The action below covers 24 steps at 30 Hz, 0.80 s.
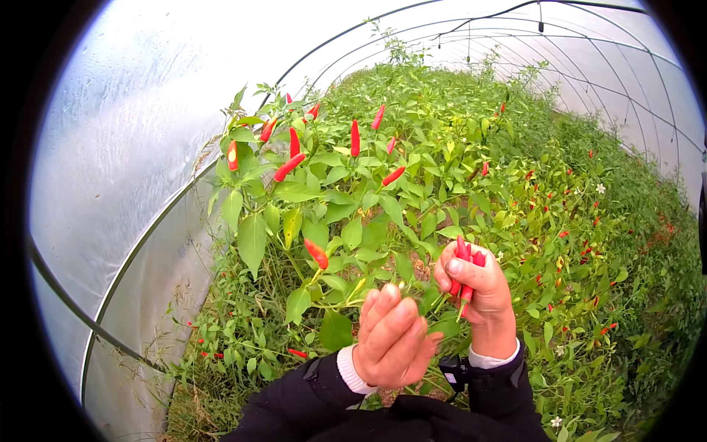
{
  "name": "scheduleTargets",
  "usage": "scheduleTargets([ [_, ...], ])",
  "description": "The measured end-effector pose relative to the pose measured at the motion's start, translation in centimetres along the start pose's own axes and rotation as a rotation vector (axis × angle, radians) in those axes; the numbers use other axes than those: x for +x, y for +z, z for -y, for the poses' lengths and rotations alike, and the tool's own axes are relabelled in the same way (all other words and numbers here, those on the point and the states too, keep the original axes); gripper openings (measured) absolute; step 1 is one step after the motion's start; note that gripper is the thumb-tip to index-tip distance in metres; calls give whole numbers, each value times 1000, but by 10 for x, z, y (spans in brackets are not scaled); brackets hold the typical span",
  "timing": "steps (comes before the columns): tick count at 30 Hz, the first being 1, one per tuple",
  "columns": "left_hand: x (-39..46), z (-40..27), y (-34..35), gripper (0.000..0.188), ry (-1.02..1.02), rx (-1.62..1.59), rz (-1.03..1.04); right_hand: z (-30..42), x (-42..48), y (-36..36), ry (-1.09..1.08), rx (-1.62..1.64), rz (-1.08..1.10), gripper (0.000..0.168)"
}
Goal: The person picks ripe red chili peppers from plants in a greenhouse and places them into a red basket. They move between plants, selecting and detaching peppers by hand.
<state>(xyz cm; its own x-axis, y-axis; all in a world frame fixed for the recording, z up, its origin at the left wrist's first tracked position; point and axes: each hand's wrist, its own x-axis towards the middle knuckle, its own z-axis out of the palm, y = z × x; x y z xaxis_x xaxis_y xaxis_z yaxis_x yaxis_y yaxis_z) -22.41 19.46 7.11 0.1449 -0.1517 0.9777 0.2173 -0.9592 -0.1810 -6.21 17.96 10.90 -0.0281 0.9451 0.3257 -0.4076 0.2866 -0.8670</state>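
Several red chili peppers (467,276) with green stems are bunched in my right hand (489,293), pinched between thumb and curled fingers. Lower and to the left, my left hand (389,342) is half curled, its thumb apart from the fingers and no pepper visible in it. Its palm side is partly hidden. Just beyond its fingertips, an orange-red chili pepper (316,254) points up from a leafy stem. More ripe peppers stand upright on the chili plant (331,204) ahead, among them a long red one (355,138) and a slanting one (289,167).
Plastic greenhouse film (127,138) slopes along my left, held by a curved metal hoop (149,229). Dense pepper plants (552,232) with scattered red fruit fill the right side and run back under the arched frame. A black device (454,373) is strapped at my right wrist.
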Motion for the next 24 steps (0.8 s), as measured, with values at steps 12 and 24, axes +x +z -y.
scheduleTargets([
  [12,32,113,43,38,-480,454,48,6,3,-9,-75,94,-192,15],
  [24,15,66,53,23,-449,5,184,3,12,2,-224,-271,-418,24],
])
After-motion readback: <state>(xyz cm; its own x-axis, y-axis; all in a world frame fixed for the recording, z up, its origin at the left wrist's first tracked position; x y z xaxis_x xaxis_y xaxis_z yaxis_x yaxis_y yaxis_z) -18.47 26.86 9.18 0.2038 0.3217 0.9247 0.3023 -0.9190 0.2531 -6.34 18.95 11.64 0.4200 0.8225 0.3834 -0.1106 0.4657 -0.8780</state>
